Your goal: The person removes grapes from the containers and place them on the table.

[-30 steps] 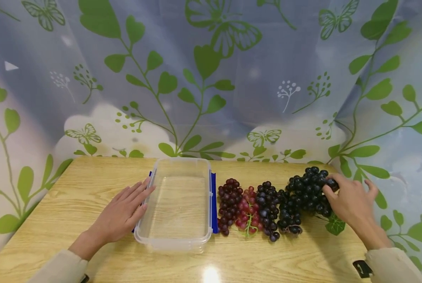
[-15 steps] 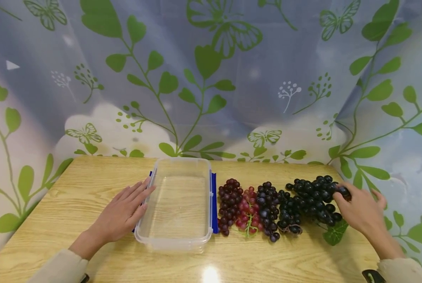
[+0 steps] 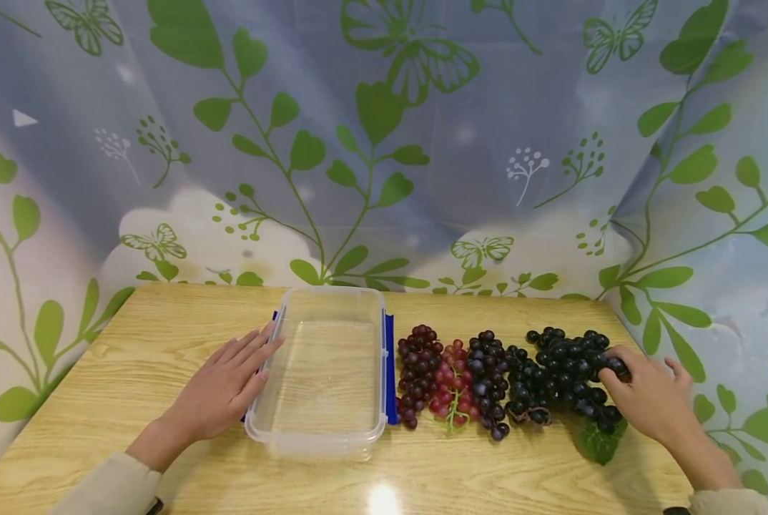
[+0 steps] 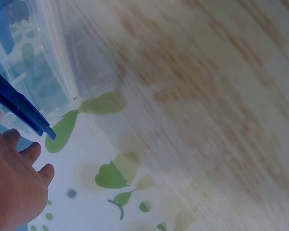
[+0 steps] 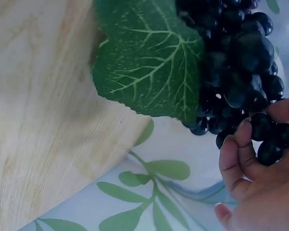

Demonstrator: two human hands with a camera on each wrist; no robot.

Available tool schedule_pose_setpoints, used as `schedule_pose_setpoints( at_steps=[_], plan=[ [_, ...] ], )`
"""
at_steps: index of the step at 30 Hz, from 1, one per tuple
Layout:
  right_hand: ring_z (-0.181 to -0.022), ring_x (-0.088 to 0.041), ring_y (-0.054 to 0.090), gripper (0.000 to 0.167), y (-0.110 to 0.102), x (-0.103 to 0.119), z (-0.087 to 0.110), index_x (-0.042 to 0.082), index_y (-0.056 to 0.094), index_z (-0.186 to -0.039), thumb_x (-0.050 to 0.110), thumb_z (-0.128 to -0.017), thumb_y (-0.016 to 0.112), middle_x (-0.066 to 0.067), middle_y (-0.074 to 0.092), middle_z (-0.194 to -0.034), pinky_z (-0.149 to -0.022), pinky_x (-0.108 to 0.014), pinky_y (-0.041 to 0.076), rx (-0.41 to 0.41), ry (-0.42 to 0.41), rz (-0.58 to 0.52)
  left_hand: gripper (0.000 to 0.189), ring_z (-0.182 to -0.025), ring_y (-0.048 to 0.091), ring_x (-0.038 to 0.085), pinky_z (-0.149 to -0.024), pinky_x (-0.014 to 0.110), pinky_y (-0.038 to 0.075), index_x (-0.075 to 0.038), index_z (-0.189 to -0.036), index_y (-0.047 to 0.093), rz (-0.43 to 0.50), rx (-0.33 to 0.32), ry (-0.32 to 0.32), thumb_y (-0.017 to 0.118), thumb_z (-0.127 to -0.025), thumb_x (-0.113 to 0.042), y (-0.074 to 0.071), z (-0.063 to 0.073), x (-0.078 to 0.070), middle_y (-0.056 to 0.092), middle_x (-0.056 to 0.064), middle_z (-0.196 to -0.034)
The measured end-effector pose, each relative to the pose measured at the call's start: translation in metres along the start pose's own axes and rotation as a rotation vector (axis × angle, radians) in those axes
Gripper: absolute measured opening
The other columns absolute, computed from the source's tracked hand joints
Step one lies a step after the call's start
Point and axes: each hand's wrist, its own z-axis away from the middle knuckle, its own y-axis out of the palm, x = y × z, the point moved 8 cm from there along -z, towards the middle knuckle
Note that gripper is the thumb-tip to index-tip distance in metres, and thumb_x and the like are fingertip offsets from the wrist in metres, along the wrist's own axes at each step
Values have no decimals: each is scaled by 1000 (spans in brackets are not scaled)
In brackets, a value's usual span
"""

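Observation:
My right hand (image 3: pixel 648 393) pinches a few grapes at the right end of a large bunch of black grapes (image 3: pixel 567 365). A veined green leaf (image 5: pixel 154 62) hangs from that bunch, over the wooden table's right part. In the right wrist view, thumb and fingers curl round the dark grapes (image 5: pixel 262 127). My left hand (image 3: pixel 226 386) lies with straight fingers against the left side of a clear plastic box (image 3: pixel 320 436). The box has blue side clips (image 3: pixel 390 372) and stands without a lid. In the left wrist view, the fingertips are beside a blue clip (image 4: pixel 19 106).
Between box and black bunch lie dark red grapes (image 3: pixel 418 372), pinkish-red grapes (image 3: pixel 453 379), purple-black grapes (image 3: pixel 487 379) and another black bunch (image 3: pixel 527 386), side by side. The wooden table (image 3: pixel 165 329) ends at a curtain (image 3: pixel 461 143) printed with leaves and butterflies.
My right hand shifted right and toward me, then slightly back left, and the large black bunch with its leaf came down nearer the front. The left hand and the box stayed in place.

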Motion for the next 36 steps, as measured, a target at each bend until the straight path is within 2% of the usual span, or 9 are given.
schedule_pose_setpoints(
  at_steps=[3, 6, 9, 13, 18, 23, 32, 34, 36],
  plan=[
    [-87, -41, 58, 45, 12, 5, 2, -5, 54, -127, 30, -100, 45, 2, 65, -72, -92, -71, 12, 82, -8, 29, 50, -140, 25, 30, -108, 54, 22, -18, -151, 32, 4, 1, -9, 42, -103, -28, -1, 1, 1, 21, 3, -157],
    [-91, -43, 57, 53, 22, 6, 5, -11, 48, -131, 30, -98, 50, -9, 68, -85, -91, -69, 13, 149, -4, 72, 50, -140, 25, 30, -108, 55, 22, -19, -151, 32, 9, 6, -20, 42, -103, -28, -1, 2, 2, 21, 3, -157],
    [-91, -43, 57, 52, 28, 6, 7, -11, 48, -130, 28, -96, 54, -15, 67, -93, -91, -69, 13, 171, -5, 94, 50, -140, 24, 29, -108, 55, 22, -18, -151, 32, 14, 10, -27, 41, -104, -29, 0, 3, 2, 20, 2, -157],
    [-90, -43, 57, 50, 30, 7, 8, -10, 50, -128, 27, -95, 56, -16, 66, -95, -91, -70, 13, 159, -21, 119, 50, -140, 24, 29, -108, 54, 22, -18, -151, 32, 14, 4, -25, 41, -104, -29, -1, 4, 2, 21, 2, -157],
    [-89, -43, 56, 45, 32, 13, 11, -8, 56, -123, 22, -91, 64, -23, 63, -102, -89, -67, 20, 119, -88, 227, 50, -140, 24, 29, -108, 54, 22, -21, -152, 30, 10, 1, -24, 38, -104, -31, -1, 5, 3, 21, 2, -157],
    [-85, -39, 56, 42, 36, 18, 14, -7, 60, -118, 18, -86, 70, -18, 63, -94, -88, -65, 27, 57, -143, 296, 50, -140, 24, 29, -108, 53, 22, -20, -152, 30, 5, 0, -25, 37, -104, -32, -2, 5, 4, 21, 3, -157],
    [-88, -42, 56, 38, 26, 13, 16, -1, 62, -116, 19, -84, 71, -22, 64, -102, -90, -68, 18, 48, -135, 236, 50, -140, 24, 27, -109, 52, 20, -20, -152, 30, -12, 10, -19, 39, -104, -31, -1, 2, 1, 21, 1, -157],
    [-86, -41, 58, 36, 22, 14, 17, 1, 64, -113, 19, -83, 72, -20, 65, -99, -90, -69, 17, 31, -151, 219, 50, -140, 24, 27, -110, 51, 20, -21, -152, 30, -18, 14, -15, 38, -104, -32, -1, 1, 0, 20, 2, -157],
    [-80, -36, 59, 35, 18, 15, 17, 3, 64, -112, 19, -82, 72, -13, 67, -90, -91, -70, 15, 29, -154, 195, 50, -141, 24, 27, -110, 51, 20, -21, -152, 29, -22, 15, -15, 36, -104, -34, -1, 1, 0, 20, 2, -157]
  ],
)
